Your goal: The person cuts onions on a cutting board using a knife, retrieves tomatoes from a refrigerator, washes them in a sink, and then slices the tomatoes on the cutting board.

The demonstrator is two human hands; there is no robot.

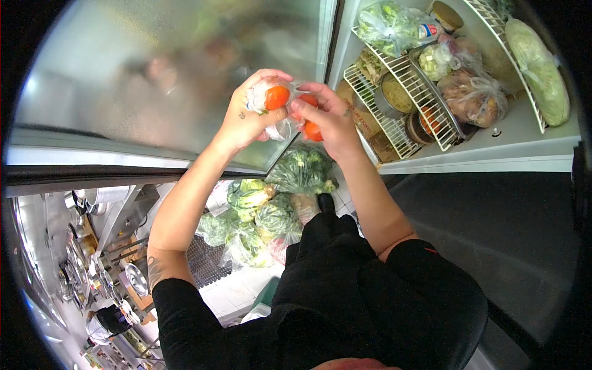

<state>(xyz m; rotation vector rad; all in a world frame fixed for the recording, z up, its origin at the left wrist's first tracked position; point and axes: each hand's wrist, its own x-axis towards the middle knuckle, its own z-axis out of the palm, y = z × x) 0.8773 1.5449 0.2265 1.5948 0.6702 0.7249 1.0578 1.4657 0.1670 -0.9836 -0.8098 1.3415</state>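
Note:
Up in front of me, both hands are at a clear plastic bag point(280, 130) with several orange-red tomatoes point(277, 97). My left hand point(243, 117) is closed around the bag's left side, thumb toward the middle. My right hand point(333, 117) grips the other side, its thumb pressing beside the tomatoes there. Crumpled plastic shows between the two hands. The fingers partly hide the bag and the tomatoes. Both hands are in front of the fogged glass door point(154, 68).
At the right is an open fridge with wire shelves point(394, 68), bagged vegetables point(388, 28), metal containers point(394, 95) and a long pale green vegetable in plastic point(539, 71). Several bags of greens point(302, 166) lie on the floor by my feet. Behind at left, a person point(110, 324) is near kitchen counters.

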